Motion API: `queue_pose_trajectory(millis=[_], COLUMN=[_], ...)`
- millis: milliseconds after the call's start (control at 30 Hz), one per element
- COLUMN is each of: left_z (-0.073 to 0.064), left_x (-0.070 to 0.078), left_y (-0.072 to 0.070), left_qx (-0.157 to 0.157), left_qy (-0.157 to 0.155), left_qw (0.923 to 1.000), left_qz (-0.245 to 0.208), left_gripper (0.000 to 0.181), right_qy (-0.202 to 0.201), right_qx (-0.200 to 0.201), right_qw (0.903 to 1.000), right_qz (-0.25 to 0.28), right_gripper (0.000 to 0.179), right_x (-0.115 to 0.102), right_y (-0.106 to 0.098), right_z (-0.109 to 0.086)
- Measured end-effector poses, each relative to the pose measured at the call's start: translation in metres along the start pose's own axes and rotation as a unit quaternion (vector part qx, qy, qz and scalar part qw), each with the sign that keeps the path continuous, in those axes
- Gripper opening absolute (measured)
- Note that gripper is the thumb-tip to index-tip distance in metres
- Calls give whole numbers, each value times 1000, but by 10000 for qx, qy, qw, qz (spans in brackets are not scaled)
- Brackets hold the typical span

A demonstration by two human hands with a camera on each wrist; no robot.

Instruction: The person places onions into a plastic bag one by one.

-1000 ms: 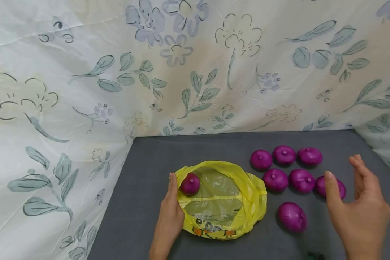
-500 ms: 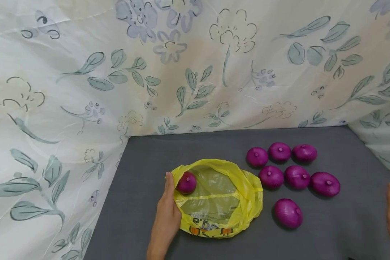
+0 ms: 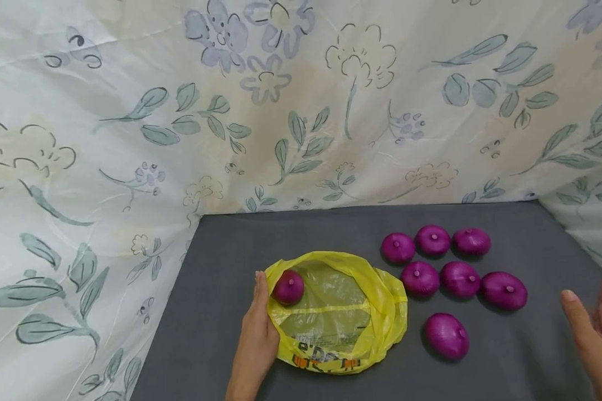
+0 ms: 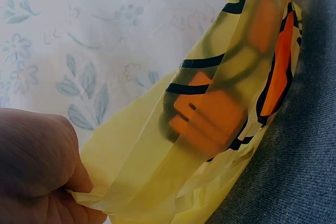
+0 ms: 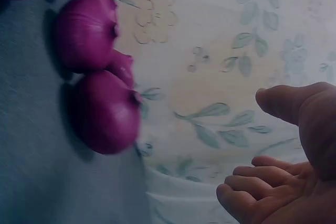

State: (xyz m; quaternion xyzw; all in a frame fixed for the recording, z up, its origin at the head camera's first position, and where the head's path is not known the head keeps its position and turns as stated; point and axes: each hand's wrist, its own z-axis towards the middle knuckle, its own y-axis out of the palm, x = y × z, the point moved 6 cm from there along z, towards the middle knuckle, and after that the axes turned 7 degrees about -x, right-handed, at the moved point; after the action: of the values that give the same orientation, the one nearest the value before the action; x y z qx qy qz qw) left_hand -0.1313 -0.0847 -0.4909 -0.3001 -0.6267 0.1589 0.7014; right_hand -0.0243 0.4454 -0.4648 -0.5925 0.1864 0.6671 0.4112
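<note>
My left hand (image 3: 260, 334) holds the left rim of a yellow plastic bag (image 3: 393, 309), whose mouth is spread wide. In the left wrist view, the left hand (image 4: 39, 166) pinches a fold of the bag (image 4: 142, 182) between thumb and fingers. One purple onion (image 3: 288, 287) lies inside the bag near that hand. My right hand (image 3: 594, 340) is at the right edge, apart from everything, its thumb and fingers spread. Nearest to it is the end onion (image 3: 504, 291) of the front row. In the right wrist view, the right hand (image 5: 296, 190) holds nothing.
Several purple onions stand in two rows right of the bag, a back row (image 3: 433, 240) and a front row (image 3: 460, 279). A single onion (image 3: 446, 336) lies nearer. Flowered cloth (image 3: 301, 111) rises behind and beside the dark grey tabletop (image 3: 221, 250).
My right hand has gone from beside the end onion off to the right, nearly out of view, then partly back in. The left hand keeps its hold on the bag. The onions stay put.
</note>
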Motion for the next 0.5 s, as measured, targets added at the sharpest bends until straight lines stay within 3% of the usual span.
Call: queue_pose_trajectory(millis=[100,200,300,500], left_z=[0,1,0,0], left_x=[0,0,1,2], left_y=[1,2,1,1], left_qx=[-55,-45,4,72], left_qy=[-27,-18,44,117], left_qw=[10000,10000,10000,9999], left_qz=[-20,-21,10,81], left_gripper=[92,91,92,93], right_qy=[944,1694,1884,1898], right_qx=[-208,-815,-1344,-2016], right_qw=[9937,9819,9695,9495], right_qz=[574,223,-802,-1478], right_gripper=[58,76,90,104], right_x=[16,29,38,48], right_y=[7,17,27,44], right_z=[-1,-3,-4,-4])
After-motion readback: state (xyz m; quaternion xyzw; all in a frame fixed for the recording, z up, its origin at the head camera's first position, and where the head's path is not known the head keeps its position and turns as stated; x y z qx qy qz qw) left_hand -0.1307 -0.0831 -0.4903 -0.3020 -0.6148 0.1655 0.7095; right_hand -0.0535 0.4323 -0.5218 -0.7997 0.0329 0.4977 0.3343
